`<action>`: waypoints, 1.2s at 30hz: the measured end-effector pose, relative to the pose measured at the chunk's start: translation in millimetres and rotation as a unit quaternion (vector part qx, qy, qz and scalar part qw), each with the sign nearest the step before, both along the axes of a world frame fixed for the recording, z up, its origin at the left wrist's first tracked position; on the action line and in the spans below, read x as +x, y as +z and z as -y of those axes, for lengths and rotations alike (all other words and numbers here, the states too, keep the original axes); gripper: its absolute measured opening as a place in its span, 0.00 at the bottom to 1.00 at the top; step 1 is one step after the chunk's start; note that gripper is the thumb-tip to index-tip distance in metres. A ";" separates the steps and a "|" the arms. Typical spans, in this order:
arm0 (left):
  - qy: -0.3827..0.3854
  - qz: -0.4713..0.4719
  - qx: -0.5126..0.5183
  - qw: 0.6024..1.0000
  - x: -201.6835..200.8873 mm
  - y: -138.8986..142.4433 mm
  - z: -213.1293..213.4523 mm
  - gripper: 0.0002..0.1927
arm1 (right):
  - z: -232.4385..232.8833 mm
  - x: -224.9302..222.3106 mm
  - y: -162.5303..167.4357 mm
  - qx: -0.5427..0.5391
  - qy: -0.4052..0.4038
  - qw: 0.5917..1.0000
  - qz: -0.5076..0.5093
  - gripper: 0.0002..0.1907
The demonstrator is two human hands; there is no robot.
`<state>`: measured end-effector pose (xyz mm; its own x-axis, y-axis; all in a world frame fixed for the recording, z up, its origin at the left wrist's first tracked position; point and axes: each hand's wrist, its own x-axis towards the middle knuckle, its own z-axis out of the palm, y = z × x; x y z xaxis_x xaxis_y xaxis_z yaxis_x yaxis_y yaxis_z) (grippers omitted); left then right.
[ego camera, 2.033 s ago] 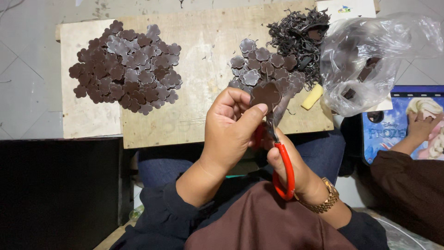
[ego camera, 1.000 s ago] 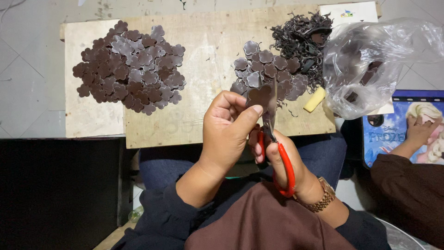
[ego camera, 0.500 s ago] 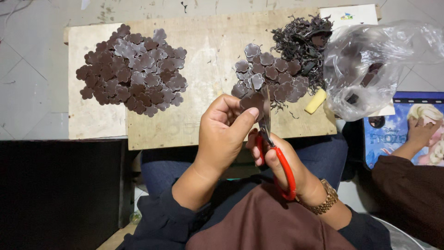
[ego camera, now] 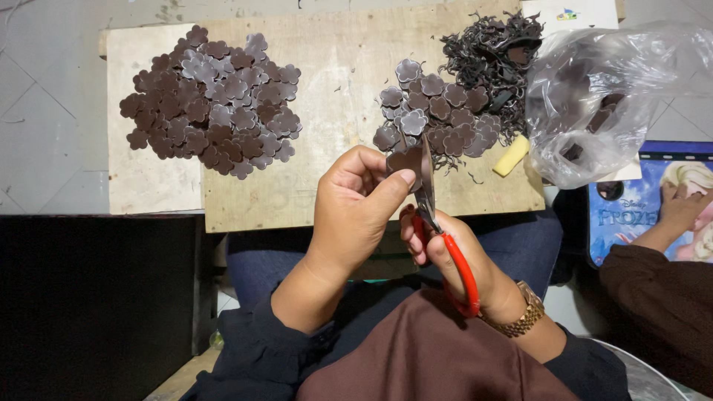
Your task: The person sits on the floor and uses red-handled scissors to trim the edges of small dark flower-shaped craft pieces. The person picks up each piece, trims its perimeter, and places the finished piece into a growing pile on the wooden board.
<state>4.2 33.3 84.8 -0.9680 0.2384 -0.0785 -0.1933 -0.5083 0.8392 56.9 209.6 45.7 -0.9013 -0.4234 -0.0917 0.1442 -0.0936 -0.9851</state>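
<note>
Left hand (ego camera: 355,215) pinching a small dark brown flower-shaped piece (ego camera: 405,159) above the wooden desk (ego camera: 327,178), right hand (ego camera: 453,260) closed around red-handled scissors (ego camera: 444,236), blades at its edge for trimming

Clear plastic bag (ego camera: 594,96); yellow block (ego camera: 511,155); tangled dark offcuts (ego camera: 490,59); another person's hand (ego camera: 679,208)

A small dark-brown flower-shaped cutout (ego camera: 406,159) stands pinched upright, against the blades of red-handled scissors (ego camera: 438,230), above the bench edge.
</note>
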 end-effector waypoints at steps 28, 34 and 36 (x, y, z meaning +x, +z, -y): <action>0.001 0.005 -0.017 1.000 2.2 -0.7 -2.6 0.06 | -2.8 1.1 -4.2 -0.015 0.023 0.999 -0.029 0.53; 0.005 0.014 -0.002 1.000 3.2 -0.1 -4.6 0.07 | -1.0 0.2 -5.2 -0.018 0.010 1.000 -0.011 0.52; 0.008 0.010 0.000 1.000 3.8 -1.0 -5.0 0.07 | -0.7 1.2 -7.4 -0.026 0.007 1.000 -0.004 0.51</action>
<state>8.1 38.2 83.8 -0.9697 0.2237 -0.0979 -0.2021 -0.5105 0.8358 58.2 210.4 38.3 -0.8960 -0.4397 -0.0618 0.1377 -0.1429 -0.9801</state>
